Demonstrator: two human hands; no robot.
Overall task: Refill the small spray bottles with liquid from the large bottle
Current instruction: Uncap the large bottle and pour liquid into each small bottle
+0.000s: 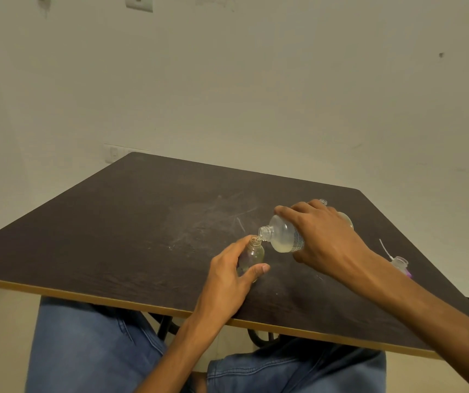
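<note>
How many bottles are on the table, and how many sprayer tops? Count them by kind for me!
Large bottle: 1, tipped over in the right hand, large bottle.
Small bottles: 2, small bottle in the left hand, another small bottle behind the right hand.
Sprayer tops: 1, sprayer top lying on the table.
Total: 4 things.

Far and left table [131, 222] lies open; a spray cap [399, 263] sits near the right edge
</note>
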